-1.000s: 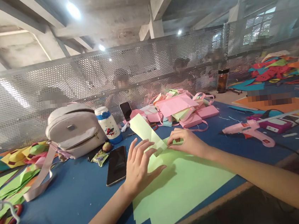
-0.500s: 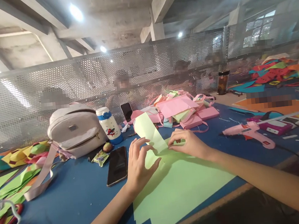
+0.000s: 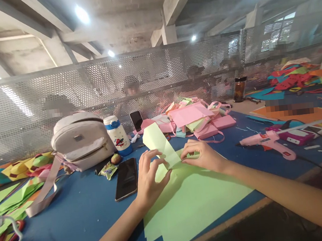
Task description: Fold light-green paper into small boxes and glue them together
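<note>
A folded light-green paper [image 3: 157, 138] stands up at a slant over larger green paper sheets [image 3: 195, 205] lying on the blue table. My right hand [image 3: 200, 154] pinches the lower right edge of the folded paper between thumb and fingertips. At its left side is my left hand [image 3: 151, 175], with curved fingers against the paper and the thumb low by the fold. Index finger and thumb are close together there, and the exact contact is partly hidden. Just left of this hand lies a dark phone [image 3: 126, 179].
Behind are a pale backpack [image 3: 79, 140], a white-and-blue bottle [image 3: 118, 136], a second phone [image 3: 136, 120] and a heap of pink paper pieces [image 3: 191, 113]. A pink glue gun [image 3: 267, 142] with a cable lies right. Perforated metal panels [image 3: 155, 67] edge the table.
The folded paper has tipped slightly to the left and down. My left fingertips have come a little nearer the thumb; my right hand keeps its pinch in nearly the same place.
</note>
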Motion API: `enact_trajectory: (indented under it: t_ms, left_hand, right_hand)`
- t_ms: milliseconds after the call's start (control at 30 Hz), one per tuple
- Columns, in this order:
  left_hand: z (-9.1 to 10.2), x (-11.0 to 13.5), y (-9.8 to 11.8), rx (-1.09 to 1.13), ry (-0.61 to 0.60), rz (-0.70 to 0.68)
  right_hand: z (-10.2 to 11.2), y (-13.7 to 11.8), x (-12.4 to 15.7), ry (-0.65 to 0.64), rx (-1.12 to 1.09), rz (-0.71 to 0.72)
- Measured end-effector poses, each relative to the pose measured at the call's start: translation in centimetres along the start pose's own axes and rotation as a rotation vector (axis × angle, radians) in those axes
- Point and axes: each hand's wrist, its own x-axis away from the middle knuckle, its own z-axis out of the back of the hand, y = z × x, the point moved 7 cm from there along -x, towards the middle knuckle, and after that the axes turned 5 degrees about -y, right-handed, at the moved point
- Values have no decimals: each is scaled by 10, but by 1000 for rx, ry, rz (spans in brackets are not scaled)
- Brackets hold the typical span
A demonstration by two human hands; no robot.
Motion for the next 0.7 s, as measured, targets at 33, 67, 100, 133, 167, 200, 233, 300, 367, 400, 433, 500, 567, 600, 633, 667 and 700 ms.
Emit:
enact_trajectory:
  t_ms: [33,67,100,133,167,200,233,300,367,400,433,500,567,600,633,667,700]
  left_hand:
    - [0,0,0,2,-1,5]
    - [0,0,-1,3,-1,9]
    - [0,0,-1,3,-1,10]
    - [0,0,-1,1,-1,10]
    - [0,0,-1,0,-1,9]
    - [0,0,-1,-2,-2,7]
    - [0,0,-1,-3,-4,7]
    - [0,0,-2,-6,-7,9]
    - [0,0,-2,-10,-9,12]
    - [0,0,-2,-14,-8,13]
    - [0,0,-2,-18,-7,13]
    - [0,0,-1,-24,-2,7]
    - [0,1,-1,-25,2,0]
    - [0,1,-1,-25,2,-2]
    - [0,0,-1,-25,2,-4]
    - [0,0,-1,-26,3,-7]
    - [-1,0,-1,-28,5,-10]
  right_hand:
    - [0,0,0,1,1,0]
    - [0,0,0,1,-1,0]
    - [0,0,0,1,-4,1]
    - [0,0,0,2,-6,1]
    - [0,0,0,2,-9,1]
    - [0,0,0,2,-11,0]
    - [0,0,0,2,-14,-1]
    - [0,0,0,1,-19,-3]
    - [1,-1,0,3,-26,-8]
    - [0,-1,0,4,-30,-10]
    - [0,0,0,4,-33,-13]
    - [0,0,0,3,-33,-16]
    - [0,1,0,1,-27,-14]
    - [0,1,0,1,-26,-11]
    - [-1,2,0,0,-25,-9]
    - [-1,2,0,-3,-25,-7]
    - [-1,3,0,-3,-24,-6]
